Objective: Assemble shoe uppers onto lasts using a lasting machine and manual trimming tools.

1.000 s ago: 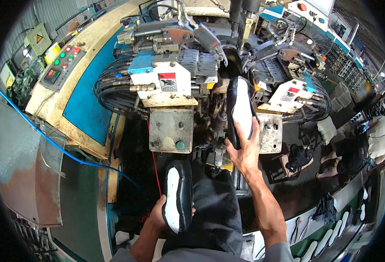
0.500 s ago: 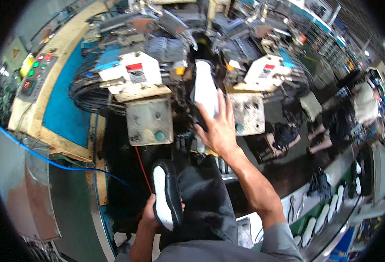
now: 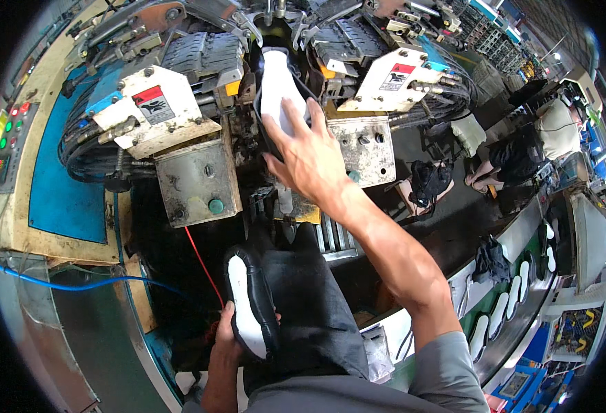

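My left hand (image 3: 226, 337), low in the view, grips a black shoe upper (image 3: 267, 310) from the side. Its white sole (image 3: 245, 296) is turned up, and part of my hand is hidden behind it. My right hand (image 3: 310, 158) reaches forward with fingers spread, laid on the white bottom of a second shoe (image 3: 279, 82). That shoe sits sole up in the middle of the machine, between two banks of metal jaws (image 3: 203, 55). Its near end is partly covered by my hand.
Metal plates (image 3: 196, 179) with green buttons flank the shoe's place. A control panel (image 3: 11, 148) stands far left, a blue hose (image 3: 96, 283) below it. On the right a conveyor (image 3: 485, 375) carries several white-soled shoes. Another person (image 3: 516, 162) is beyond it.
The view has shifted, so the machine appears farther left and higher. My right hand stays on the shoe in the machine, and my left keeps its hold on the other one.
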Demonstrator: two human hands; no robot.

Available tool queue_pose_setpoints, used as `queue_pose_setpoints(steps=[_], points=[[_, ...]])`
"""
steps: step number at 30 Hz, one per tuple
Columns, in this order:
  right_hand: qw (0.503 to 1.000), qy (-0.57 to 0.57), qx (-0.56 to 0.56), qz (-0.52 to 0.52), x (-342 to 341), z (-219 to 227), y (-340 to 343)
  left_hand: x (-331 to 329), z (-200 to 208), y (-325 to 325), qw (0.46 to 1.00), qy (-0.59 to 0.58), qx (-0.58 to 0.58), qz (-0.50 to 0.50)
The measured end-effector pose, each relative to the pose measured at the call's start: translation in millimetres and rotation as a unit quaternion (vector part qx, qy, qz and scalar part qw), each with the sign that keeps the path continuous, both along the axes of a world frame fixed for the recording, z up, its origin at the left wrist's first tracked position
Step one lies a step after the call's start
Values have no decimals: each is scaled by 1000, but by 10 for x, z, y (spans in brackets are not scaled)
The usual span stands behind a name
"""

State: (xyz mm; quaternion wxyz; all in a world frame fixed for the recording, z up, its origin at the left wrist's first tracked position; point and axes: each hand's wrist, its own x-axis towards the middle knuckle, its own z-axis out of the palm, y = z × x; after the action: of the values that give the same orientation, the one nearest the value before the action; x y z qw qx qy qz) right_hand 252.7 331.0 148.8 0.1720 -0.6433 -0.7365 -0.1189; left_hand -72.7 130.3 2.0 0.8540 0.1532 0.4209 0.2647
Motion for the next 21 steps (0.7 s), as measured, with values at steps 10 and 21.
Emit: queue_pose_setpoints(steps=[10,21], points=[[1000,5,15,5,341,215,1018,286,-273,495,995,-90,-21,-46],[998,-40,48,-1,158,446,990,424,-324,604,991,-129,-17,-23]])
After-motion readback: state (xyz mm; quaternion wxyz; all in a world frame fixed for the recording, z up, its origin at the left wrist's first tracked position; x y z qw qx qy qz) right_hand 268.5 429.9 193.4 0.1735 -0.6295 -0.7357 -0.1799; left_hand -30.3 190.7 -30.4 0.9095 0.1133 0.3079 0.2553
